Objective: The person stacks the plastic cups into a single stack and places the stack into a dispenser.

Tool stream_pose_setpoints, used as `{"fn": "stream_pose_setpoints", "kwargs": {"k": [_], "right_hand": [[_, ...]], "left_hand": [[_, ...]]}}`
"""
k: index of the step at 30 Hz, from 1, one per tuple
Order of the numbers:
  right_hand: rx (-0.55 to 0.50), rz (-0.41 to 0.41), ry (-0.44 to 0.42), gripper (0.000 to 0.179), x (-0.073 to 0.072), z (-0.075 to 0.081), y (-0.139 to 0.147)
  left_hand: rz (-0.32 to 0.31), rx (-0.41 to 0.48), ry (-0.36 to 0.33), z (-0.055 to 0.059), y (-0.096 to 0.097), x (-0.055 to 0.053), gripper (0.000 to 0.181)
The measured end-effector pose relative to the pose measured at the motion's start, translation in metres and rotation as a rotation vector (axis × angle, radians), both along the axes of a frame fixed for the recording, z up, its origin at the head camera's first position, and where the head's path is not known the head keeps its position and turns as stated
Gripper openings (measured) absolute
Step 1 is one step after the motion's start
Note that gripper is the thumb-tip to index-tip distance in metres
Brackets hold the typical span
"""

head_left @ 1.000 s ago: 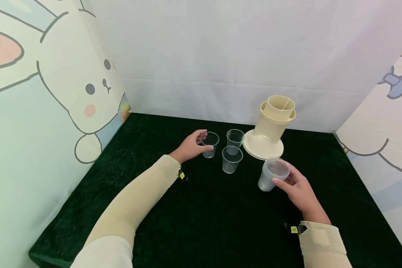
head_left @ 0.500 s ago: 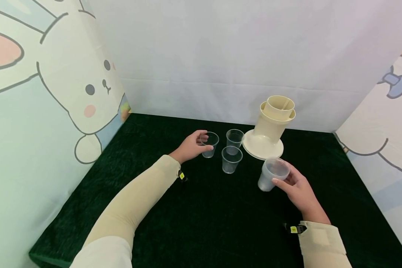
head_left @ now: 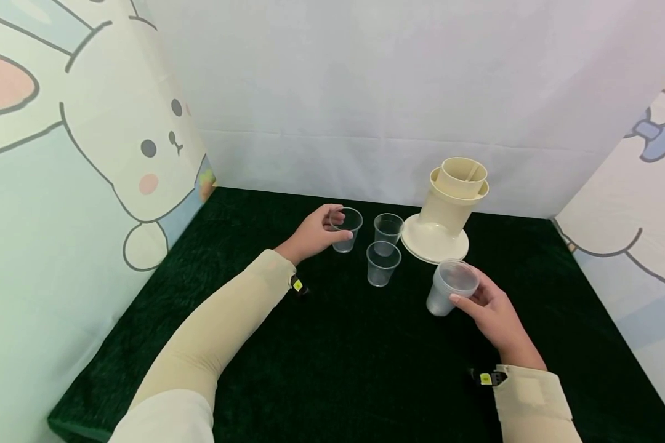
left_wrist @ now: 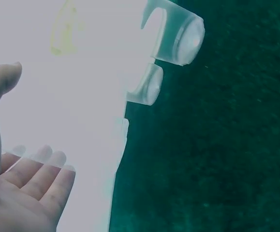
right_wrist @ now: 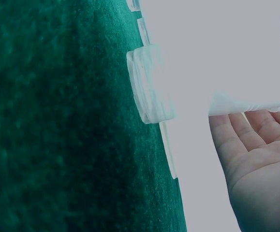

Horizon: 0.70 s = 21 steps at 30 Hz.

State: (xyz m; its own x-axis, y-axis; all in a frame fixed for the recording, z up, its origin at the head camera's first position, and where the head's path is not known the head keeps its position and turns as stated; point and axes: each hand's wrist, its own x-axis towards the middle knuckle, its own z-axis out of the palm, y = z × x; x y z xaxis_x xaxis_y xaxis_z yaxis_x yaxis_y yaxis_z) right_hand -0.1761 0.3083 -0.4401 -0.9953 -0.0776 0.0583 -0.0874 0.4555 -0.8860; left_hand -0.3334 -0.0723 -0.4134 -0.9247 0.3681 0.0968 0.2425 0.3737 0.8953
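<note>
In the head view, my left hand (head_left: pixel 314 232) holds a clear plastic cup (head_left: pixel 352 223) between thumb and fingers at the left of the small cup group. The left wrist view shows its fingertips (left_wrist: pixel 57 158) washed out behind the clear plastic. Two more cups stand upright to its right, a back cup (head_left: pixel 388 226) and a front cup (head_left: pixel 383 267), overlapping in this view. My right hand (head_left: pixel 497 312) grips a stack of nested clear cups (head_left: pixel 447 290), slightly tilted, thumb in front and fingers behind. Glare hides much of the stack in the right wrist view.
Behind the right hand stands a cream cylindrical holder (head_left: pixel 449 212) with a smaller cylinder in its top and a round plate-like base (head_left: pixel 431 243). Dark green cloth (head_left: pixel 343 357) covers the table. A white curtain (head_left: pixel 332 92) rises behind it, with cartoon-printed panels (head_left: pixel 116 141) at the sides.
Over the last half second my left hand and its cup have moved a little up and away from me. My right hand and the cup stack have stayed in place.
</note>
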Motion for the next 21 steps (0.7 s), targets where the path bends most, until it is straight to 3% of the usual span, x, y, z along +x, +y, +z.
{"fn": "stream_pose_setpoints", "kwargs": {"k": [11,21], "right_hand": [[0.005,-0.001,0.007,0.071,-0.001,0.000,0.001],[-0.003,0.005,0.019,0.069,-0.001,-0.003,0.001]], "left_hand": [[-0.020,0.030,0.065,0.035,0.006,0.009,0.073],[-0.061,0.038,0.077,0.052,0.017,0.020,0.067]]}}
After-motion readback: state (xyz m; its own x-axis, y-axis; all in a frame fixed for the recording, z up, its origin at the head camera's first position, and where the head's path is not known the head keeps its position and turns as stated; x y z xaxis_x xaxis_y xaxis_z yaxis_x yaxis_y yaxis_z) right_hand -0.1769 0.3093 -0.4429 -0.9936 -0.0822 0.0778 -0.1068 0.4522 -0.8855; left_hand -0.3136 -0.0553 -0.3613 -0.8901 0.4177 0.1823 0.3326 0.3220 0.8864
